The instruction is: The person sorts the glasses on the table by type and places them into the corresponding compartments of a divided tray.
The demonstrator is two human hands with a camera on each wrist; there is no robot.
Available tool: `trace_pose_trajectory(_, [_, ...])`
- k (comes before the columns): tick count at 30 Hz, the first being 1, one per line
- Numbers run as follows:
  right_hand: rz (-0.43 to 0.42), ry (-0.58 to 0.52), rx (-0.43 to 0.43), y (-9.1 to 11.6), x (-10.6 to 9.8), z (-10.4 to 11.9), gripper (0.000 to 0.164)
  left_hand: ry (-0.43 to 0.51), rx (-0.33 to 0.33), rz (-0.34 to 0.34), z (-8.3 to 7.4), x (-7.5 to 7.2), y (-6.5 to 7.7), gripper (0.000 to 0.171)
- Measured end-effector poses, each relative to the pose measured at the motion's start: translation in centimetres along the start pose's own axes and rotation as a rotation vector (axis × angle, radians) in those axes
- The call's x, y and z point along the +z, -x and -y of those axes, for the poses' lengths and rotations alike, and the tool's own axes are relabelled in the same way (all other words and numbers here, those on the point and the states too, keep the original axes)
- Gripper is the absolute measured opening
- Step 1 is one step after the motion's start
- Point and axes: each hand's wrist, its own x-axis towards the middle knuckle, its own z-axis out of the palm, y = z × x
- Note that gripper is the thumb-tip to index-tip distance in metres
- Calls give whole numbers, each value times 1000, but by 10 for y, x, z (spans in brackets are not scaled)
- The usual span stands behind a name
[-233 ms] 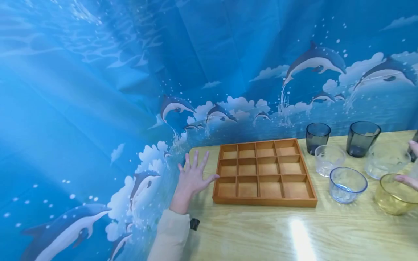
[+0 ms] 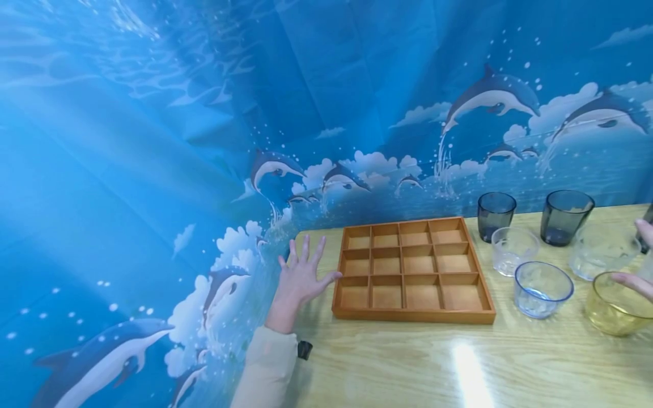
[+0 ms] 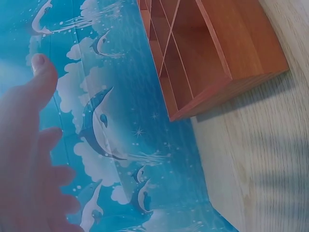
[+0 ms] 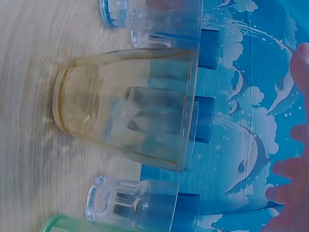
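My left hand (image 2: 301,279), palm down with fingers spread, hovers beside the left edge of a wooden compartment tray (image 2: 415,315); its thumb tip overlaps the tray's rim in the head view. Nothing is in it. Only the thumb and a fingertip of my right hand (image 2: 634,283) enter the head view at the right edge, over a yellow glass (image 2: 612,317). In the right wrist view the right hand (image 4: 295,169) has its fingers extended and holds nothing, apart from the yellow glass (image 4: 87,99), which stands upright on the table.
Around the yellow glass stand a blue-rimmed glass (image 2: 542,303), a small clear glass (image 2: 514,255), a wider clear glass (image 2: 602,260) and dark grey glasses (image 2: 565,221). A green-rimmed glass (image 4: 63,223) shows in the right wrist view. Behind the table hangs a blue dolphin-print curtain (image 2: 357,113).
My right hand has shifted very slightly left over the yellow glass. The left hand, tray and glasses have stayed where they were.
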Motion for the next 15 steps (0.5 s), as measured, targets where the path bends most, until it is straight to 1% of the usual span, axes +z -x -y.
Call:
trace_pose_trajectory(2, [10, 21, 37, -1, -3, 9, 125, 14, -2, -8, 1, 1, 0, 87])
trace_pose_trajectory(4, [20, 43, 82, -2, -9, 28, 122, 26, -7, -14, 2, 2, -1, 87])
trace_pose_trajectory(5, [32, 50, 106, -4, -14, 44, 121, 32, -7, -18, 3, 3, -1, 86])
trace_pose_trajectory(7, [37, 60, 129, -9, -29, 85, 114, 55, -16, -15, 4, 5, -1, 85])
trace_pose_trajectory(9, [20, 66, 122, -16, -44, 130, 110, 81, -22, -13, 5, 6, -2, 84])
trace_pose_trajectory(11, [12, 88, 118, -22, -58, 169, 112, 123, -27, -13, 7, 7, -1, 82])
trace_pose_trajectory(12, [8, 93, 124, -24, -63, 184, 113, 141, -29, -10, 7, 8, -1, 82])
trace_pose_trajectory(13, [3, 96, 133, -26, -65, 194, 115, 169, -27, -14, 7, 8, -1, 81])
trace_pose_trajectory(15, [3, 94, 169, -27, -69, 206, 115, 224, -29, -14, 8, 10, -2, 79])
